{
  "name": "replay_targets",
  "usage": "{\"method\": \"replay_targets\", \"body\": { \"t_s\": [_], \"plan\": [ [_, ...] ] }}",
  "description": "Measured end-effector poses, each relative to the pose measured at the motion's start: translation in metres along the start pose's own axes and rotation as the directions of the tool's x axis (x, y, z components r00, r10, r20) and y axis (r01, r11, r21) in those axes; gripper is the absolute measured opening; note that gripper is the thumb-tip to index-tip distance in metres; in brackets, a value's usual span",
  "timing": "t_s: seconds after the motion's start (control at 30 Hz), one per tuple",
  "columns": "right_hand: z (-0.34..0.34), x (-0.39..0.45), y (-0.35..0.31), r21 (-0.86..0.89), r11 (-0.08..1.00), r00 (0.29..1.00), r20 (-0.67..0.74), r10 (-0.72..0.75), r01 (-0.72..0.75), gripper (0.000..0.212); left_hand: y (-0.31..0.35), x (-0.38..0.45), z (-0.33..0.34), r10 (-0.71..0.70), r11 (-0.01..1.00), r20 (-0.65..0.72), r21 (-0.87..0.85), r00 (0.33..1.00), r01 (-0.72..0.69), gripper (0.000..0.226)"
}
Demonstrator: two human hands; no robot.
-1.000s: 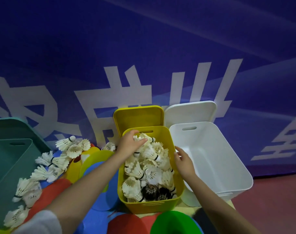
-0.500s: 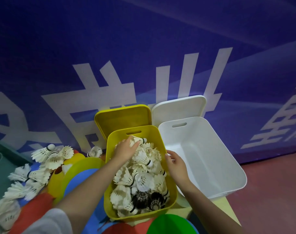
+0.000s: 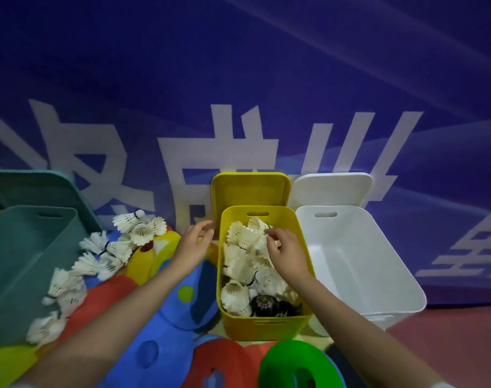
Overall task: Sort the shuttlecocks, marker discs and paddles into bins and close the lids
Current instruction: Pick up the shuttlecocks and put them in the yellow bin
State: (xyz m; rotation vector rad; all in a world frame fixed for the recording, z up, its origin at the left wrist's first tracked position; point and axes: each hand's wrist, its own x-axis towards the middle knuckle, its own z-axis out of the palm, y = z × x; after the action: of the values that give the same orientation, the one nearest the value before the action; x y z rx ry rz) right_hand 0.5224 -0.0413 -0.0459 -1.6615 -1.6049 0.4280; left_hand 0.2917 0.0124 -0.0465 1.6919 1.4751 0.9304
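Observation:
A yellow bin (image 3: 304, 249) in the middle holds a heap of white shuttlecocks (image 3: 240, 264) and a few dark ones at its near end. My right hand (image 3: 287, 252) is over the bin, fingers curled on the feathers of a shuttlecock near the top. My left hand (image 3: 192, 246) hovers just left of the bin's rim, fingers loosely spread, holding nothing. More white shuttlecocks (image 3: 104, 256) lie in a row on the left. Coloured marker discs (image 3: 182, 306) in blue, red, yellow and green lie under my arms.
A white bin (image 3: 359, 264) stands open to the right, a teal bin (image 3: 20, 264) to the left. The yellow lid (image 3: 251, 189), white lid (image 3: 331, 187) and teal lid (image 3: 39, 186) lean against the blue banner wall behind. Red floor shows at the right.
My left hand has come out of the yellow bin to its left side. My right hand has moved from the bin's right rim onto the shuttlecocks inside. The view has swung left.

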Motion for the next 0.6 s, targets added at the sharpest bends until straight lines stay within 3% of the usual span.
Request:
{"method": "replay_targets", "body": {
  "t_s": [0.33, 0.6],
  "plan": [
    [0.124, -0.01, -0.106, 0.176, 0.984, 0.966, 0.256, -0.023, -0.023, 0.022, -0.104, -0.058, -0.13, -0.138, 0.969, -0.194, 0.176, 0.971, 0.173, 0.029],
    [0.215, -0.002, -0.157, 0.114, 0.993, 0.932, 0.362, -0.001, -0.044, 0.026, -0.171, -0.083, -0.217, -0.178, 0.929, -0.318, 0.257, 0.931, 0.266, 0.033]
  ]
}}
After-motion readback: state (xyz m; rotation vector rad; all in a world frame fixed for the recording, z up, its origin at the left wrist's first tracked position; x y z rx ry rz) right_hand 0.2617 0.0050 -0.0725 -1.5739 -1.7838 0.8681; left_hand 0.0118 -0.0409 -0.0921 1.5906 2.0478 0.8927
